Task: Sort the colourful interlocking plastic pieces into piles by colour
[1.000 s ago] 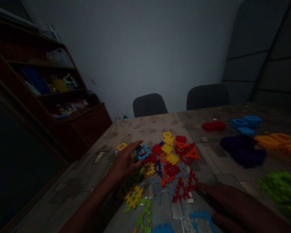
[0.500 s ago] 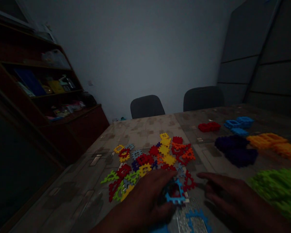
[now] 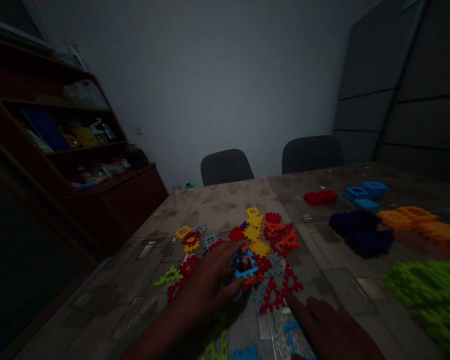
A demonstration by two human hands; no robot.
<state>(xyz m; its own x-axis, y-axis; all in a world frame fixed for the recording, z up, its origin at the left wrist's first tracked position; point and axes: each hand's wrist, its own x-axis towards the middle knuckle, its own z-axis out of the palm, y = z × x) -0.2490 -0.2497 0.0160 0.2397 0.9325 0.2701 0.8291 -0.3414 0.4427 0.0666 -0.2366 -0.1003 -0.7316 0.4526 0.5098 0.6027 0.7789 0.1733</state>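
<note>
My left hand (image 3: 206, 282) grips a light-blue square interlocking toy piece (image 3: 250, 272) between thumb and fingers, over the pile of mixed pieces. Its open frame shows the pieces beneath. Under and around my left hand lie yellow solid squares (image 3: 260, 248), orange pieces (image 3: 289, 240) and a green triangle (image 3: 170, 275). My right hand (image 3: 332, 327) is low on the right, index finger stretched to a red triangle piece (image 3: 273, 296) and the other fingers partly curled. A blue piece (image 3: 290, 332) lies partly hidden beside that finger; another blue piece (image 3: 245, 353) shows at the bottom edge.
Sorted piles stand on the right of the table (image 3: 210, 200): red (image 3: 320, 197), light blue (image 3: 375, 189), dark blue (image 3: 369, 242), orange-yellow (image 3: 440, 232) and green (image 3: 427, 282). Two chairs (image 3: 227, 167) are behind the table. A shelf unit (image 3: 116, 200) rises at the left.
My left hand has moved forward and left with the light-blue square. My right hand has come left and nearer to me, beside the red triangles. More red triangle pieces now show.
</note>
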